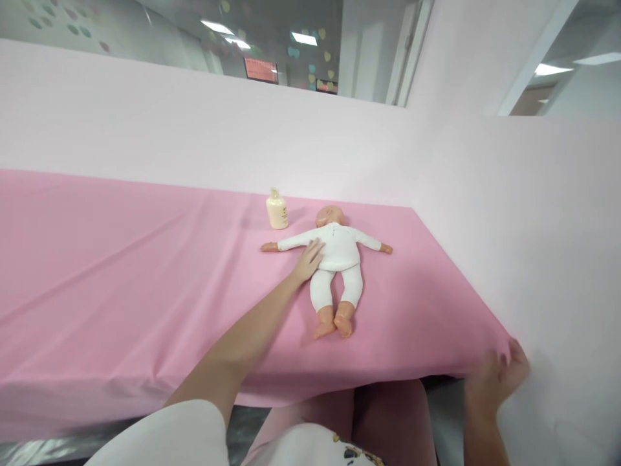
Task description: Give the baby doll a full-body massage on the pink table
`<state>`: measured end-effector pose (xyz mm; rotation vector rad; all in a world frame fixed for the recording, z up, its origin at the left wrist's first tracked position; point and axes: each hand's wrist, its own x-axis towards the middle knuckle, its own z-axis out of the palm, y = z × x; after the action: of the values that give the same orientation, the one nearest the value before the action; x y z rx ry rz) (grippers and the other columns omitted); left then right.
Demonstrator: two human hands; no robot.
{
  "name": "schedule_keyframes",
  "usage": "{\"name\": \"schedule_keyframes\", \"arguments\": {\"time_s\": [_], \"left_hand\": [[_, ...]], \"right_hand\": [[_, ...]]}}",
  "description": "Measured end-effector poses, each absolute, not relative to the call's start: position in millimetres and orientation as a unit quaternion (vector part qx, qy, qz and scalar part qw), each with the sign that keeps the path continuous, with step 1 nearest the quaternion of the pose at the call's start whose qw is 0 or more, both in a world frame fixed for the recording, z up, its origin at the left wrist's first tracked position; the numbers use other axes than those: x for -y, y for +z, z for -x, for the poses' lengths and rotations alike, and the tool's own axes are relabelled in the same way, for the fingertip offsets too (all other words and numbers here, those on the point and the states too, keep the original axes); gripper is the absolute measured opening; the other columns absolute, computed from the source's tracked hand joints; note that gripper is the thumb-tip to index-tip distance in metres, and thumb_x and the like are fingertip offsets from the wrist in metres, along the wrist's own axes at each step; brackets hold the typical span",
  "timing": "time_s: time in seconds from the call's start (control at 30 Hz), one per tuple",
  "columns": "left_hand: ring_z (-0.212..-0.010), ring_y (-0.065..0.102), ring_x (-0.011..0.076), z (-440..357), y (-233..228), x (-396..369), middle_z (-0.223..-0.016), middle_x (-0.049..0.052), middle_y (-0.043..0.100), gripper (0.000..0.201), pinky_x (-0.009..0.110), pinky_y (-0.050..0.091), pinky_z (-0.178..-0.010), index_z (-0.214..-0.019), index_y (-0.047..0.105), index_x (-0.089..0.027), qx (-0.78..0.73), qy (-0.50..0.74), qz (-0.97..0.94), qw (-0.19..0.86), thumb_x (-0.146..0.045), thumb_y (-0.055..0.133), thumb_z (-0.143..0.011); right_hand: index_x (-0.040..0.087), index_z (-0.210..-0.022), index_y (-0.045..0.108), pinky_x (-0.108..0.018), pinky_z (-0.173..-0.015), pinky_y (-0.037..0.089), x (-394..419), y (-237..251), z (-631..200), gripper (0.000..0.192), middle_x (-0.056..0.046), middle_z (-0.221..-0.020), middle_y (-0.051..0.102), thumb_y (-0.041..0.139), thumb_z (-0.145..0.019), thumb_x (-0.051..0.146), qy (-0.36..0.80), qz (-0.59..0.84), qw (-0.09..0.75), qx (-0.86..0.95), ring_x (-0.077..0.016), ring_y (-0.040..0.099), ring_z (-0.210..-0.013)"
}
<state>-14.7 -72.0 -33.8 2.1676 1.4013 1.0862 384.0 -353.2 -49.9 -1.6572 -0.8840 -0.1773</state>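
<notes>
Resting flat on the doll's (337,259) torso, the left hand (309,259) lies with fingers spread and relaxed, pressing lightly on the white suit near the doll's outstretched arm and closing on nothing. The doll lies face down, arms out to the sides and legs straight, toward the far right part of the pink cloth (121,272) that covers the table. The right hand (497,375) is down at the near right corner of that cloth, fingers curled at the edge where it meets the pale wall; whether it pinches the fabric or only touches it I cannot tell. By its look the doll is light, with hard moulded head, hands and feet; whether the clothed body is soft I cannot tell. The smooth suit may slide over the body, so the torso, cupped under chest and belly, seems the soundest place to take hold, with the head supported; thin arms and legs look like poor handles. A small cream bottle (277,211) stands upright just beside the doll's head, near enough to be knocked over.
</notes>
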Motion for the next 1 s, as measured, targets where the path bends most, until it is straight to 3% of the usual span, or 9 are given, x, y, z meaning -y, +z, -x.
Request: {"name": "schedule_keyframes", "arguments": {"time_s": [0.03,0.1,0.33,0.43,0.6,0.73,0.83,0.93,1.0], "left_hand": [[-0.145,0.031,0.0241,15,-31,74,-0.151,0.008,0.042,0.045,0.045,0.025,-0.119,-0.129,0.057,-0.021,-0.457,0.391,-0.782,0.16,-0.04,0.038,-0.093],[-0.136,0.043,0.0239,14,-25,77,-0.141,0.01,0.053,0.04,0.044,0.031,-0.115,-0.119,0.062,-0.02,-0.397,0.407,-0.81,0.144,-0.037,0.041,-0.09],[-0.107,0.058,0.0232,8,-16,80,-0.107,0.008,0.065,0.014,0.042,0.041,-0.102,-0.086,0.06,-0.021,-0.389,0.409,-0.808,0.168,-0.027,0.054,-0.074],[-0.098,0.058,0.0219,5,-15,77,-0.095,0.005,0.065,0.007,0.04,0.042,-0.098,-0.072,0.053,-0.021,-0.409,0.404,-0.791,0.209,-0.018,0.052,-0.066],[-0.081,0.059,0.0188,1,-19,65,-0.079,0.002,0.064,0.006,0.034,0.047,-0.083,-0.068,0.05,-0.021,-0.436,0.419,-0.764,0.223,-0.016,0.049,-0.065],[-0.074,0.058,0.0171,-2,-22,55,-0.074,0.0,0.062,0.003,0.031,0.046,-0.074,-0.07,0.05,-0.021,-0.455,0.45,-0.733,0.232,-0.019,0.047,-0.069],[-0.072,0.057,0.0159,-2,-23,50,-0.073,-0.001,0.061,0.004,0.03,0.045,-0.074,-0.071,0.051,-0.021,-0.454,0.466,-0.717,0.252,-0.023,0.048,-0.073],[-0.07,0.056,0.015,0,-20,47,-0.07,-0.001,0.06,0.012,0.028,0.045,-0.071,-0.07,0.054,-0.021,-0.447,0.477,-0.701,0.286,-0.027,0.047,-0.078],[-0.07,0.057,0.0152,3,-17,46,-0.071,0.0,0.062,0.015,0.028,0.046,-0.071,-0.07,0.056,-0.02,-0.442,0.481,-0.696,0.299,-0.028,0.047,-0.079]], "right_hand": [[0.021,-0.137,0.037,-0.058,-0.111,0.031,344,-32,-367,0.052,-0.017,-0.141,0.038,0.035,-0.093,0.048,-0.07,0.684,0.608,0.396,-0.0343,0.037,-0.134],[0.02,-0.115,0.057,-0.05,-0.105,0.041,317,4,-335,0.037,-0.013,-0.123,0.058,0.043,-0.092,0.046,0.017,0.631,0.59,0.502,-0.0285,0.053,-0.12],[0.024,-0.106,0.066,-0.045,-0.108,0.039,162,38,-243,0.027,-0.007,-0.126,0.061,0.054,-0.088,0.04,0.259,0.442,0.318,0.798,-0.0238,0.054,-0.121],[0.017,-0.087,0.069,-0.044,-0.093,0.048,101,29,-221,0.029,-0.008,-0.095,0.07,0.062,-0.082,0.044,0.337,0.476,0.199,0.788,-0.024,0.064,-0.092],[0.019,-0.068,0.064,-0.041,-0.075,0.049,61,22,-209,0.029,-0.005,-0.063,0.063,0.082,-0.062,0.041,0.311,0.51,0.198,0.777,-0.0219,0.058,-0.066],[0.019,-0.088,0.065,-0.035,-0.072,0.047,67,12,-208,0.03,0.0,-0.064,0.059,0.074,-0.075,0.044,0.208,0.529,0.292,0.769,-0.0177,0.055,-0.066],[0.02,-0.103,0.065,-0.036,-0.084,0.045,69,5,-207,0.032,-0.001,-0.081,0.061,0.064,-0.084,0.045,0.142,0.524,0.327,0.774,-0.0196,0.057,-0.085],[0.021,-0.091,0.067,-0.039,-0.101,0.038,63,1,-204,0.019,-0.006,-0.109,0.062,0.065,-0.085,0.038,0.129,0.49,0.355,0.786,-0.0224,0.053,-0.107],[0.02,-0.082,0.065,-0.039,-0.103,0.036,58,0,-203,0.014,-0.006,-0.107,0.064,0.065,-0.086,0.034,0.143,0.464,0.372,0.791,-0.0213,0.054,-0.106]]}}
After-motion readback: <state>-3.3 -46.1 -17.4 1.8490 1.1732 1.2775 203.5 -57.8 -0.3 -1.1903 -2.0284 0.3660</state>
